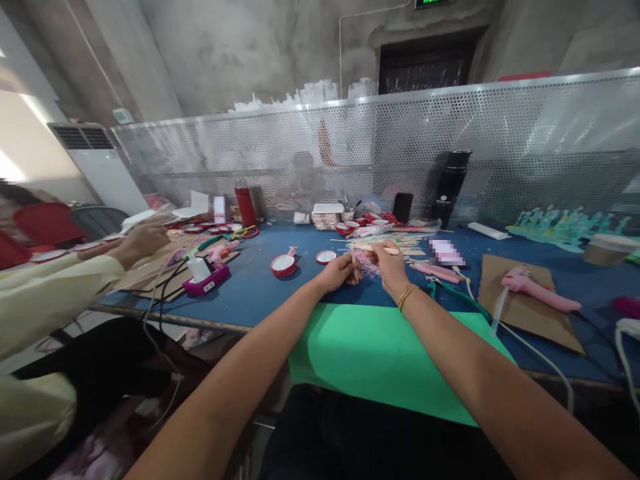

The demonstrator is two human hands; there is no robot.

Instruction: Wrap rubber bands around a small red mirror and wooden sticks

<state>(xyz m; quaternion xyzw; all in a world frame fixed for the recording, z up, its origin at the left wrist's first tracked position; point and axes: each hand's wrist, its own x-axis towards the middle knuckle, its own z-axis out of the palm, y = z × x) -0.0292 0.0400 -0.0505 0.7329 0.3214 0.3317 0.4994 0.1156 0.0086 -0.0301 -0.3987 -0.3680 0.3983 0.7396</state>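
Observation:
My left hand (341, 272) is closed, its fingertips pinching a thin pale strip (353, 257) that stands roughly upright. Just to its right, my right hand (391, 268) grips a pale, pen-like wooden stick (384, 249), which points left toward the strip. Whether the stick touches the strip is too small to tell. Between and behind both hands lies a pile of small pink and lilac loops (370, 264). Thin wooden sticks (407, 243) are spread behind my right hand. A green sheet (385, 353) hangs over the table edge beneath my forearms.
Red tape rolls (283, 265) sit left of my hands. On the right are green-handled pliers (457, 293) and a pink glue gun (540, 289) on cardboard (487, 280). A purple power strip (206, 280) and a co-worker's hand (143, 243) are leftward. A black bottle (451, 187) stands behind.

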